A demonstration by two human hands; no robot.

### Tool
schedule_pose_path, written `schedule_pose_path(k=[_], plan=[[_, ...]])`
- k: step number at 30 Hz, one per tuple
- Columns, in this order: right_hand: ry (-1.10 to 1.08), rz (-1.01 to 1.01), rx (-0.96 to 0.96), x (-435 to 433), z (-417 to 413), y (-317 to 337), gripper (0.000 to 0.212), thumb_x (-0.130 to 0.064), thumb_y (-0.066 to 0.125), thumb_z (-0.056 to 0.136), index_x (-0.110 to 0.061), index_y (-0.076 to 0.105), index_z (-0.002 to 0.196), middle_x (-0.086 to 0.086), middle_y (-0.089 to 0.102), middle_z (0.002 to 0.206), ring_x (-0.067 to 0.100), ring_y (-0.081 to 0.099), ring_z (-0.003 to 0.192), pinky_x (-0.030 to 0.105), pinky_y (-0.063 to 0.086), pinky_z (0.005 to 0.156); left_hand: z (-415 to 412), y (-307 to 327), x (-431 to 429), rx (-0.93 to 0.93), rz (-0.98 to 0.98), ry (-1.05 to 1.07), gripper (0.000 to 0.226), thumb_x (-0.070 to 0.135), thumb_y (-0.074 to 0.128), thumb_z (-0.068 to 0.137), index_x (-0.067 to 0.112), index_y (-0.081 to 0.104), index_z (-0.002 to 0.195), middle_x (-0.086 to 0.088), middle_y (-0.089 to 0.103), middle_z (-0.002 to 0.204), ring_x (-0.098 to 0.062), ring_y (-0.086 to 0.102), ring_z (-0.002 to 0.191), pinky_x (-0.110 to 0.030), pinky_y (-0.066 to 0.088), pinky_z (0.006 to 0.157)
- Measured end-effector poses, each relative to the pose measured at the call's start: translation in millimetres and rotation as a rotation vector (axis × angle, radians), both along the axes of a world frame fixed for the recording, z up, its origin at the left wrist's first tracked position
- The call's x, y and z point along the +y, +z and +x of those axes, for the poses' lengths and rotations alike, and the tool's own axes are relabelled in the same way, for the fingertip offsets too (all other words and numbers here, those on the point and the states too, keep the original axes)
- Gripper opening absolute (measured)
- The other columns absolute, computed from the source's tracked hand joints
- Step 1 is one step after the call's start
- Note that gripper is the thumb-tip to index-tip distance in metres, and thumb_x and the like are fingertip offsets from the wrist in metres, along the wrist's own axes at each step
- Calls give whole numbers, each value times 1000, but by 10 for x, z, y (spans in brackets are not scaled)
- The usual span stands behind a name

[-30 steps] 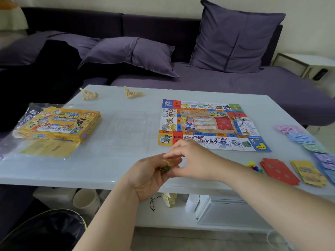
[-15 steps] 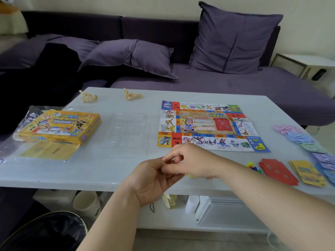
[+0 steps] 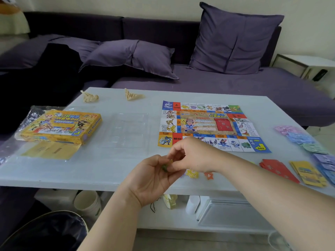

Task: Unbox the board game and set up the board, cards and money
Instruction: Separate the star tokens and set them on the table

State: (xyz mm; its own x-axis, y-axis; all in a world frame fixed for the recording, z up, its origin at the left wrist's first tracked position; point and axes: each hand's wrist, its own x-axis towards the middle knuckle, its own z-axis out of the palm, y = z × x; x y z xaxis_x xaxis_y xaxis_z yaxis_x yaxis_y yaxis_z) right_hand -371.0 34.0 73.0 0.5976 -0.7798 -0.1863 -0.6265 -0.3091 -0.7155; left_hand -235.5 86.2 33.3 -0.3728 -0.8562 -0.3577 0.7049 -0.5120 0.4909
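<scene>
Change: the left hand (image 3: 154, 180) and the right hand (image 3: 195, 156) stay joined over the near edge of the tabletop (image 3: 108, 169), almost where they were half a second ago. The small green piece (image 3: 165, 167) was hidden between the fingers then and now shows again.
Change below: the yellow star token (image 3: 192, 173) and the orange star token (image 3: 208, 175) are now plain to see on the tabletop under the right wrist. Before, only a sliver of them showed.
Left grip: palm turned up, fingers curled, thumb and fingertips pinching the small green piece.
Right grip: it comes from above, fingers bent, thumb and forefinger closed on a yellowish bit (image 3: 170, 161) just above the green piece. I cannot tell whether the two are joined.
Beyond the grip: the board (image 3: 208, 124) lies flat and unfolded, its near edge partly behind the right hand.
Right of the grip: red cards (image 3: 277, 169), then yellow cards (image 3: 308, 173). The money (image 3: 301, 138) is fanned along the tabletop edge.
Left of the grip: a clear plastic tray (image 3: 126, 131), and farther left the yellow box (image 3: 59, 126), closed.
</scene>
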Motion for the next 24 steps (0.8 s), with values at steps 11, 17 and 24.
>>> schedule_pose_path(k=[11,17,24], plan=[[-71,-130,98,-51,-120,-60,18,-30,77,76,-22,64,86,-13,56,83,-5,49,65,9,36,57,-64,-75,-5,-304,-50,52,27,3,37,99,-2,63,105,-16,70,88,-19,69,76,-24,59,69],[-165,97,52,-75,-156,-190,10,-26,75,79,-22,67,74,-10,63,72,3,56,68,19,45,67,-149,-103,-6,-494,-37,132,18,5,47,96,-4,63,99,-17,70,79,-15,70,64,-20,56,58],[-288,469,-70,-185,-210,-260,5,-15,67,86,-15,67,82,0,61,83,13,52,82,25,45,73,-215,-104,3,-516,-25,177,16,9,53,95,-1,65,91,-13,70,73,-14,69,64,-21,57,59]])
